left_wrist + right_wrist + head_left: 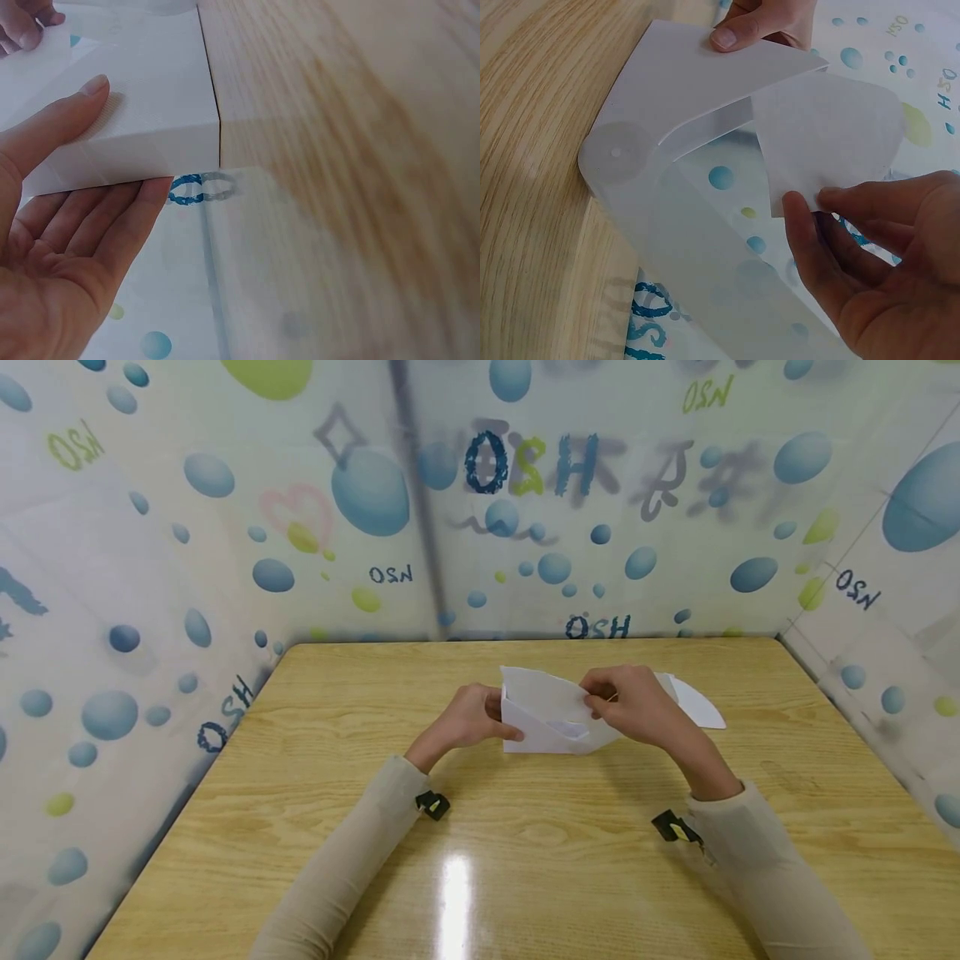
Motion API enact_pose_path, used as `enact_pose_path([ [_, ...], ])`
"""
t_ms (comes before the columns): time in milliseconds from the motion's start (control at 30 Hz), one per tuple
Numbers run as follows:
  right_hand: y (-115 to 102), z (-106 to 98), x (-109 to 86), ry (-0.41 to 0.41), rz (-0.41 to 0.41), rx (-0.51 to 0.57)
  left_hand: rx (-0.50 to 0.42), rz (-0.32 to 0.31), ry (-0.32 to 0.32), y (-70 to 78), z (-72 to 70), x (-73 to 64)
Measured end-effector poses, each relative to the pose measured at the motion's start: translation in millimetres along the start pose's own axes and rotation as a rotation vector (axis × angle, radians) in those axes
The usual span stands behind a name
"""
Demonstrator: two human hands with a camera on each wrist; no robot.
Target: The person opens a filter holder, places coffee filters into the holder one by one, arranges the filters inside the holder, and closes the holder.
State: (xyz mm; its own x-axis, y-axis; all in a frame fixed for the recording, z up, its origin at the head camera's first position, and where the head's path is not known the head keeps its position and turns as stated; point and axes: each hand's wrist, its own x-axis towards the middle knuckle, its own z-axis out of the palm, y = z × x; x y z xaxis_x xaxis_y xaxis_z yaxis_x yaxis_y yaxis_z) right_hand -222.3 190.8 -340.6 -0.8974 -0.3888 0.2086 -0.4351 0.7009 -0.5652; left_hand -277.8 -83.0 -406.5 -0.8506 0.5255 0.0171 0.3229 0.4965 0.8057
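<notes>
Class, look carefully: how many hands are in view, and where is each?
2. The left hand grips the left end of the white object in the head view; the right hand is farther right, pinching a thin white piece. Neither is fully hidden.

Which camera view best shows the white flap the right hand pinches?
The right wrist view: the flap appears large there, nearly whole, pinched by the right hand. The head view shows it smaller, partly behind the right hand; the left wrist view catches only part, cut off by the left edge.
</notes>
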Motion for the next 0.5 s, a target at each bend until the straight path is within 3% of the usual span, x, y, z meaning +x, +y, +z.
enact_pose_path([
  [500, 0.9, 1.7, 0.8, 0.0, -0.005, -0.01, -0.003, -0.006, 0.003, 1.1, -0.1, -0.1],
])
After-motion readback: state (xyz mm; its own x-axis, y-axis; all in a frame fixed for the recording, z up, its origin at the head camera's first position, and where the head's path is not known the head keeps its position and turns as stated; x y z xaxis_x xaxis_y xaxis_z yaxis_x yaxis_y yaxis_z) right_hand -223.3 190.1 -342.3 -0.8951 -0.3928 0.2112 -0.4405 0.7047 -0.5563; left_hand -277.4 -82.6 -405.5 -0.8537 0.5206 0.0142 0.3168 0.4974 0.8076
